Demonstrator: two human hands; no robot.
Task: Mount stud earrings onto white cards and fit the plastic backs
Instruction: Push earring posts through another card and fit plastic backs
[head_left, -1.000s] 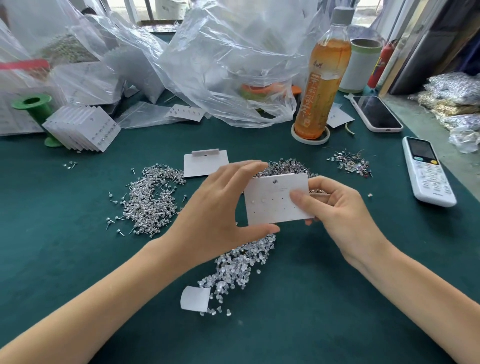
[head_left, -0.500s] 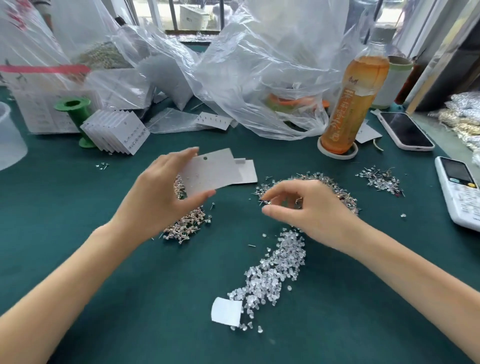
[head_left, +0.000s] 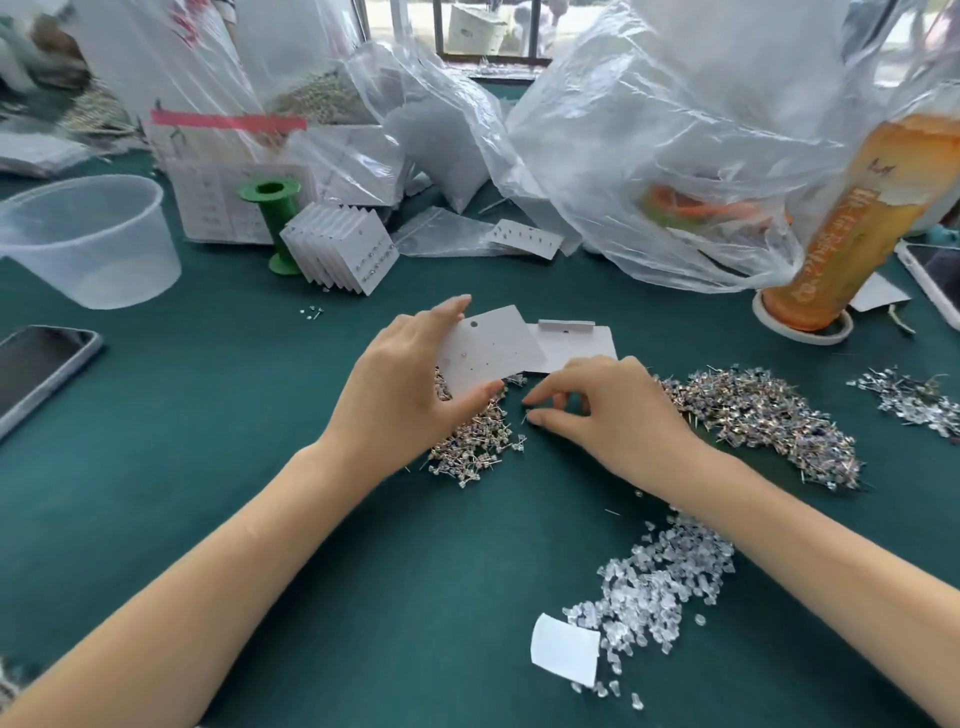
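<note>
- Looking down from the head camera, the left hand (head_left: 410, 384) is gripping a white card (head_left: 491, 356) by its left edge, thumb below and fingers above, holding it tilted over the near pile of stud earrings (head_left: 480, 441) at the middle of the table (head_left: 208, 415).
- The right hand (head_left: 602, 410) is hovering just right of that pile, thumb and forefinger closing toward each other near the table; whether a stud is already pinched between them I cannot tell.
- The card is lying just above and to the left of the right fingertips, its hanging hole toward the far edge and its punched holes facing up, so the coming move is likely a short lift of a stud up and left into a hole.
- The right hand is the nearer one to both stud piles; the larger pile (head_left: 763, 415) is lying just behind its wrist toward the right edge.
- A second blank card (head_left: 571, 343) is lying flat behind the held one, touching or overlapped by it.
- The clear plastic backs (head_left: 660, 582) are sitting near the front edge, under the right forearm, with a small paper slip (head_left: 563, 647) beside them.
- Nothing is standing between fingertips and card.
- Finished cards (head_left: 343, 249), a green spool (head_left: 272, 223), a plastic tub (head_left: 88, 239), bags (head_left: 649, 156), a bottle (head_left: 857, 223) and a phone (head_left: 36, 369) are sitting well away.
</note>
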